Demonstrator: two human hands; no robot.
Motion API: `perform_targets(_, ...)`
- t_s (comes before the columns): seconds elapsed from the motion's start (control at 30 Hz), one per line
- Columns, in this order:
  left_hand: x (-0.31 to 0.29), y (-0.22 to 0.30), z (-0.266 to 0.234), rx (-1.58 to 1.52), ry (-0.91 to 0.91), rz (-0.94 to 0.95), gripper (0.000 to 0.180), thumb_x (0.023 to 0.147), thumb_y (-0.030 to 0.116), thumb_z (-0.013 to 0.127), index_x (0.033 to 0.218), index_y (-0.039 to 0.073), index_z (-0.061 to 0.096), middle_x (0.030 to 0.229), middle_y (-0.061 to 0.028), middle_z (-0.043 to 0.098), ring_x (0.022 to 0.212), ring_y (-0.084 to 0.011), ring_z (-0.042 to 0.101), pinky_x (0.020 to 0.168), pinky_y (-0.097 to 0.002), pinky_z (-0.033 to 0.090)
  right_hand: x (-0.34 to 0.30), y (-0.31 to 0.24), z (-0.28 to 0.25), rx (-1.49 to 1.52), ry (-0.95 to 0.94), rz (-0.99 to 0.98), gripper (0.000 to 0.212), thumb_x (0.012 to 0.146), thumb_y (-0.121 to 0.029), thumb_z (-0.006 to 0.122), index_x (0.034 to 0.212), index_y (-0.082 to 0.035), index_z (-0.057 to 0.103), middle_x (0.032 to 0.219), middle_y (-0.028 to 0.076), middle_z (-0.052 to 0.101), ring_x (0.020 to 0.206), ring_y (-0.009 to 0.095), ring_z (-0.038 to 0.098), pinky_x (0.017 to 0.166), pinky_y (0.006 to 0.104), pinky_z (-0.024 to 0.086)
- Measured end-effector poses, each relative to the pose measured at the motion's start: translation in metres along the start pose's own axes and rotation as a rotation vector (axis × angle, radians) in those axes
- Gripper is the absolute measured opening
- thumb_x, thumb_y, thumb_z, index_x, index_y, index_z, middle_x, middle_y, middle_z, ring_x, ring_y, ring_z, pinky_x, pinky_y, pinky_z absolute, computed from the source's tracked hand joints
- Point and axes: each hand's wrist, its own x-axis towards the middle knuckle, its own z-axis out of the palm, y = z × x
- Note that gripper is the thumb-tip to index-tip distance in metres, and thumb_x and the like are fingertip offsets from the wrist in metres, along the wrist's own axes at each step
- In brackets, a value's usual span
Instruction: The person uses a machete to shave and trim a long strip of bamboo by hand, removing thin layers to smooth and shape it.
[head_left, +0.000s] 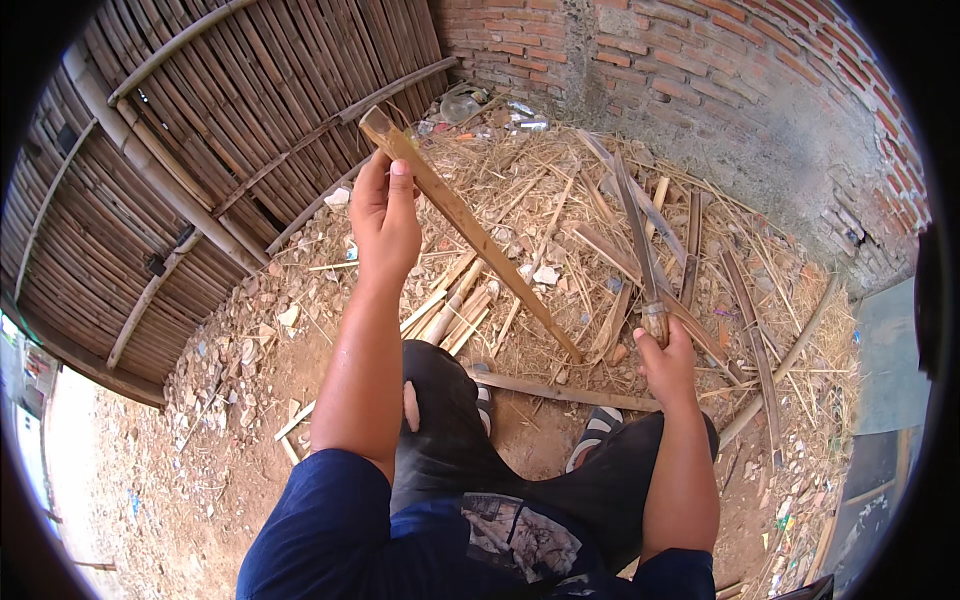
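My left hand (385, 215) is closed around the upper end of a long bamboo strip (480, 235), thumb on one side and fingers on the other. The strip slants down to the right, its lower tip near the ground in front of my feet. In my right hand (667, 360) is the wooden handle of a machete (638, 230). Its long dark blade points up and away from me, apart from the strip. Several split pale bamboo pieces (462, 310) lie on the ground beyond my left knee.
A woven bamboo wall (250, 110) stands at the left and a brick wall (690, 70) at the back right. Split bamboo lengths (755, 340) and straw litter the rubble ground at the right. One flat slat (560, 390) lies across by my sandals (597, 432).
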Motion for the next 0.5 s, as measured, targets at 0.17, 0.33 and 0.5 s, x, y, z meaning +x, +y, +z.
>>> perform_targets(0.17,0.011,0.051,-0.012,-0.003,-0.097,0.029,0.035,0.103,0.017,0.057,0.134,0.001,0.055,0.106,-0.0055,0.063,0.095,-0.0127,0.063,0.077,-0.0283,0.054,-0.035,-0.038,0.013,0.15,-0.131,-0.163,0.032,0.092,-0.021,0.071,0.114,-0.001,0.058,0.076,-0.003,0.056,0.056,0.004,0.049,0.051,0.022,0.041)
perform_targets(0.33,0.018,0.068,-0.01,0.111,-0.119,0.205,0.033,0.098,0.011,0.063,0.13,0.002,0.056,0.106,-0.0076,0.064,0.089,-0.013,0.067,0.071,-0.0262,0.055,-0.07,-0.072,0.035,0.162,-0.25,-0.303,0.038,0.091,-0.022,0.073,0.118,0.002,0.06,0.083,0.0,0.06,0.069,0.005,0.054,0.062,0.0234,0.044)
perform_targets(0.5,0.014,0.084,0.01,-0.04,-0.194,0.113,0.032,0.096,0.01,0.067,0.125,0.001,0.058,0.104,-0.0063,0.063,0.087,-0.0113,0.067,0.068,-0.0246,0.054,-0.082,-0.091,0.047,0.107,-0.289,-0.34,0.04,0.091,-0.021,0.072,0.119,0.006,0.059,0.097,0.01,0.068,0.089,0.014,0.063,0.08,0.0316,0.051)
